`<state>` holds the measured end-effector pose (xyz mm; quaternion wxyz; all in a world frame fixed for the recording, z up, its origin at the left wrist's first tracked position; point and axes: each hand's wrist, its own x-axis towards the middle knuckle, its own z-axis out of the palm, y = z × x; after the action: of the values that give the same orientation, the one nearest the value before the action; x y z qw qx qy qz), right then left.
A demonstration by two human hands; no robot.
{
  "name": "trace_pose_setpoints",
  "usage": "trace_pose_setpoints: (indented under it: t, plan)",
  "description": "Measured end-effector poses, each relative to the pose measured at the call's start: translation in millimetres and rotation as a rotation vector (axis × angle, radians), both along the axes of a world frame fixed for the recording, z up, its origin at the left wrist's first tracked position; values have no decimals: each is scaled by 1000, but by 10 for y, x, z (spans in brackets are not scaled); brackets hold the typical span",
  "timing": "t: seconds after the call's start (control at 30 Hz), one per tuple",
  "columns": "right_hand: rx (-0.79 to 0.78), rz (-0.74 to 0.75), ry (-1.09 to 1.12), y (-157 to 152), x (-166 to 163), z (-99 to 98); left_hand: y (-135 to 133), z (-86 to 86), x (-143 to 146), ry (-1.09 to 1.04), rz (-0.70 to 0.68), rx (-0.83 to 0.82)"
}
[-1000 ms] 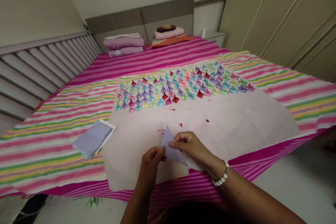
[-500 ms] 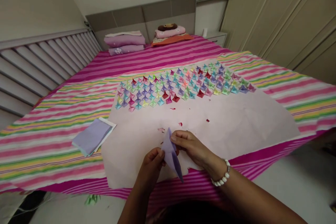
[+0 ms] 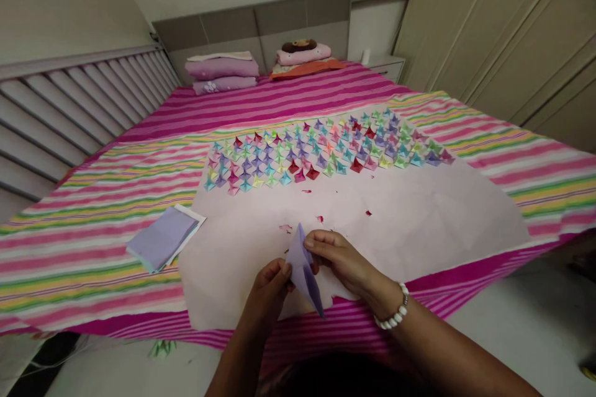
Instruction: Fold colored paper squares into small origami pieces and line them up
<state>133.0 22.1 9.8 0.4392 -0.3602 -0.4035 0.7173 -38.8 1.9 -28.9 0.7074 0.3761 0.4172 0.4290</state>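
Head view: we see a folded lilac paper [image 3: 307, 279] pinched between both hands, over the near edge of a pink sheet [image 3: 419, 223] on the bed [image 3: 69, 248]. The left hand [image 3: 267, 291] grips its left edge and the right hand [image 3: 342, 260] its upper tip. Its long axis runs from that tip down towards us. Rows of small folded shapes [image 3: 321, 152] lie well beyond, and a stack [image 3: 162, 239] lies to the left

This is a bedroom in a home: a wide bed [image 3: 298, 99] with a striped cover, a padded headboard [image 3: 254, 18], folded pillows [image 3: 222, 68], a nightstand [image 3: 384, 64] and tall wardrobe doors [image 3: 503, 31].
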Motion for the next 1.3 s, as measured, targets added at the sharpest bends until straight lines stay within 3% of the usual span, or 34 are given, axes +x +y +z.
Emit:
trace_pose_setpoints:
  t: [0.27,0.53,0.73,0.9,1.3]
  plan:
    - [40,-15,-6,8,-18,-37,31,3,-34,278,47,131]
    - [145,-79,-221,16,-98,-158,42,96,86,324,123,84]
    - [413,-267,-579,40,-163,-158,94,153,138,364,170,151]
    - [603,-287,-695,9,-187,-77,49,246,159,426,167,237]
    - [582,-291,-662,-13,-189,-142,74,143,124,529,232,247]
